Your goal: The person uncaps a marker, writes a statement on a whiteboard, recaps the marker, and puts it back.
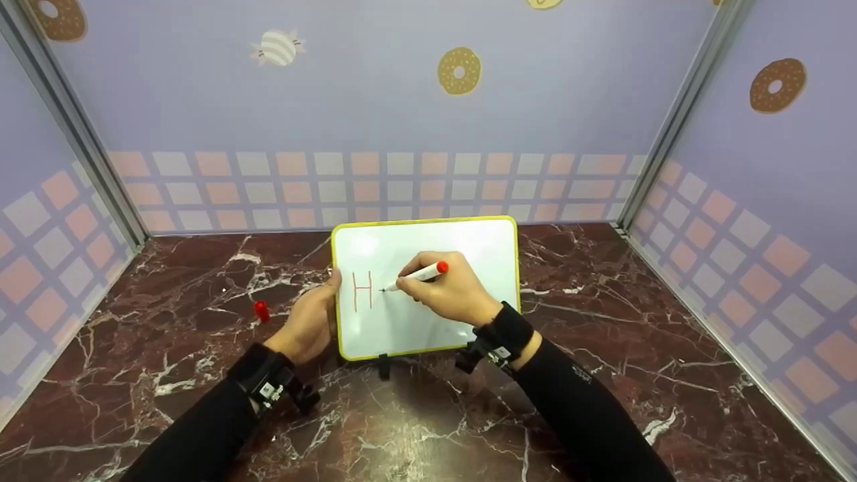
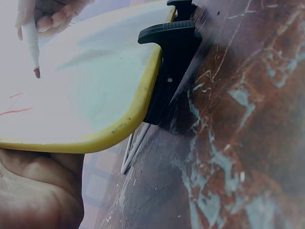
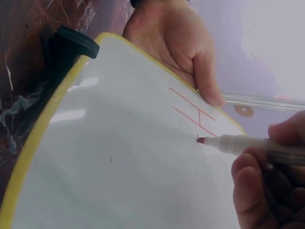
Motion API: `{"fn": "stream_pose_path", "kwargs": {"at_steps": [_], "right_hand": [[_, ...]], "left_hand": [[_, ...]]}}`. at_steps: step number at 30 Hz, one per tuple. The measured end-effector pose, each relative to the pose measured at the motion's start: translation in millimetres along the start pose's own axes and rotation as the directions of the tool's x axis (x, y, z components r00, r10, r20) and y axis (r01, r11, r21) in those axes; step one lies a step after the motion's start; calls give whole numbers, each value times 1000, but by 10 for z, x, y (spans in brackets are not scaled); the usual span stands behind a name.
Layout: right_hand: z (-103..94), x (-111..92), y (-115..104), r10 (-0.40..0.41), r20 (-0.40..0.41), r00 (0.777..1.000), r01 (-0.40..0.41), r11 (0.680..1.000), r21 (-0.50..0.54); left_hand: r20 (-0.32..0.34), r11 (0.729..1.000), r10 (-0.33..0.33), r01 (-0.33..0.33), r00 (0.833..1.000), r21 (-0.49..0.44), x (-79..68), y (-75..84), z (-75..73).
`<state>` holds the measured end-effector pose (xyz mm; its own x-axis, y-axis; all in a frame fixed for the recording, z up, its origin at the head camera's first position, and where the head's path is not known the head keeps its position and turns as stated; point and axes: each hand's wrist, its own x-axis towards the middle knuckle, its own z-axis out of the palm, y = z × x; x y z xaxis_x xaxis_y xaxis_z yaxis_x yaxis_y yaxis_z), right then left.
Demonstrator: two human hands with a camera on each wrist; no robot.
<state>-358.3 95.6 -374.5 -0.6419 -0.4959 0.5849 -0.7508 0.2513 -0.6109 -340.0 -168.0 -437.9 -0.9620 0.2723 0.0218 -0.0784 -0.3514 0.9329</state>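
A whiteboard point(image 1: 428, 242) with a yellow rim leans back on a black stand. My left hand point(image 1: 310, 323) grips its left edge, thumb along the rim at the front and the other fingers hidden behind. Between thumb and fingers, my right hand point(image 1: 450, 289) pinches a white marker point(image 1: 423, 272) with a red end. The marker's red tip point(image 3: 200, 140) is right at the board's surface, beside a red letter H point(image 1: 362, 289). In the right wrist view, a short red stroke point(image 3: 197, 136) shows at the tip.
Left of the board, a red marker cap point(image 1: 262, 311) stands on the dark red marbled table point(image 1: 167, 335). Black stand clips point(image 2: 169, 36) hold the board's lower edge. Patterned wall panels point(image 1: 375, 100) enclose the table at the back and both sides.
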Motion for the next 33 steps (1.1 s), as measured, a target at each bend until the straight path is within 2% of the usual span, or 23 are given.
{"fn": "stream_pose_path", "kwargs": {"at_steps": [7, 15, 23, 33], "right_hand": [[-25, 8, -12, 49, 12, 999, -49, 998, 25], [-49, 2, -14, 98, -5, 995, -97, 992, 76], [-54, 3, 0, 80, -31, 996, -78, 995, 60], [-43, 13, 8, 74, -54, 996, -69, 993, 92]], "left_hand": [[-10, 1000, -2, 2, 1000, 8, -2, -3, -8], [20, 1000, -7, 7, 1000, 16, 0, -8, -13], [14, 1000, 4, -4, 1000, 8, 7, -11, 3], [9, 1000, 5, -5, 1000, 12, 7, -10, -9]]}}
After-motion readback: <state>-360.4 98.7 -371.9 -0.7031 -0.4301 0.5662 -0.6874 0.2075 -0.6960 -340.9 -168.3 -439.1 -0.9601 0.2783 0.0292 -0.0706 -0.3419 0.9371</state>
